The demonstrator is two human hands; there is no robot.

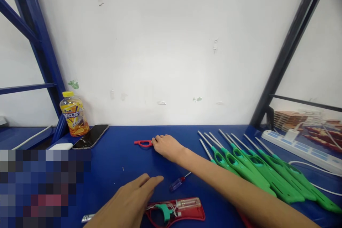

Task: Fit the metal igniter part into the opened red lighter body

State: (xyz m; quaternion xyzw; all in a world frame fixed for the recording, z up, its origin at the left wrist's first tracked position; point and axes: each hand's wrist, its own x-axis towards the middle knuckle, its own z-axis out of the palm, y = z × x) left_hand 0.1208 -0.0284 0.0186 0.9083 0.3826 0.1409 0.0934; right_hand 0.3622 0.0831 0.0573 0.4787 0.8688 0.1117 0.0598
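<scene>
Reaching to the far middle of the table, my right hand [167, 146] has its fingers closed over one end of a red plastic lighter casing half [144, 144]. The part under the palm is hidden. My left hand [130, 197] is at the near side, fingers stretched to the right with nothing seen in them. Below it lies an opened red long-neck lighter [191, 213], its teal trigger, white wires and clear fuel tank exposed. The left hand covers its middle, and a metal tube end [88, 217] shows on the other side. A small screwdriver [177, 184] lies between my arms.
Several green long-neck lighters [256, 165] lie in a row on the right. Behind them is a white power strip [301, 149] with a cable. A drink bottle [74, 115] and a phone [91, 136] are at the back left. A white wall borders the blue table [112, 160].
</scene>
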